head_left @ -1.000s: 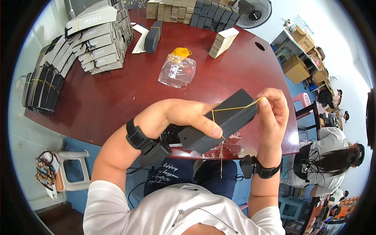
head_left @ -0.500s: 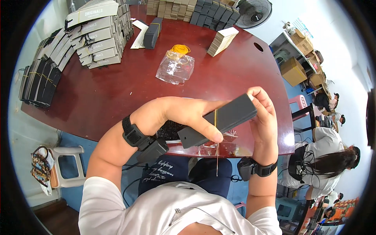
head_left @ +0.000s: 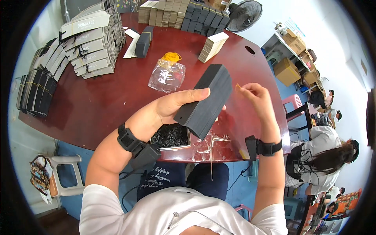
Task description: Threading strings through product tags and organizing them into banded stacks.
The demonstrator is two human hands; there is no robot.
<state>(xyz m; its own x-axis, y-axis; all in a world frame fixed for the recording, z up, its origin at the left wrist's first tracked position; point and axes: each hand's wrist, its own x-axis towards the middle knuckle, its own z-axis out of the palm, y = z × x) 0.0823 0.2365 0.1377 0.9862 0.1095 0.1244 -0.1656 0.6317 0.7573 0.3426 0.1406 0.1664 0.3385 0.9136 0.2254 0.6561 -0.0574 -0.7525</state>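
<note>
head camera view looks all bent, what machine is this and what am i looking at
No machine: these are a person's own two hands. The camera sits on their head, looking down, and its wide fisheye lens bends straight edges. The left hand holds a black stack. The right hand is raised apart from it; whether it pinches anything is too small to tell. On the red table lie a clear bag, yellow bands, a tray and grey piles.
</note>
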